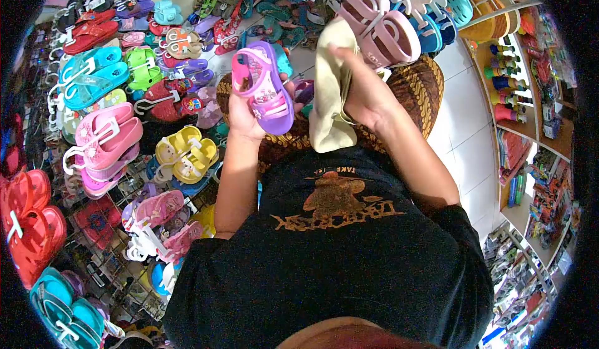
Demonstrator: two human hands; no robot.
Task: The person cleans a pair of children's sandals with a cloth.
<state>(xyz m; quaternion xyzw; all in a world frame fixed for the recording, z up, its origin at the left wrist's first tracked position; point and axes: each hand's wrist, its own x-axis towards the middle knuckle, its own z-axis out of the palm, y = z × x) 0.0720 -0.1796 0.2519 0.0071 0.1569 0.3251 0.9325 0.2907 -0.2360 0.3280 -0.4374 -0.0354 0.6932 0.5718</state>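
My left hand (247, 115) is closed round a small sandal (269, 93) with a purple sole and pink straps. The sandal stands upright, its strapped side turned to the left. In my right hand (368, 93) is a pale yellow-green cloth (332, 93), pinched near its top with the thumb lying over it. The cloth hangs down in front of my lap, a short way right of the sandal and apart from it. Behind both hands lies brown batik fabric (419, 93) over my legs.
Pairs of sandals hang on a wire rack to the left, among them pink shoes (111, 138) and yellow sandals (187, 154). Mauve sandals (392, 40) hang close beyond my right hand. White floor tiles (465, 155) and wooden shelves (518, 93) with goods are at the right.
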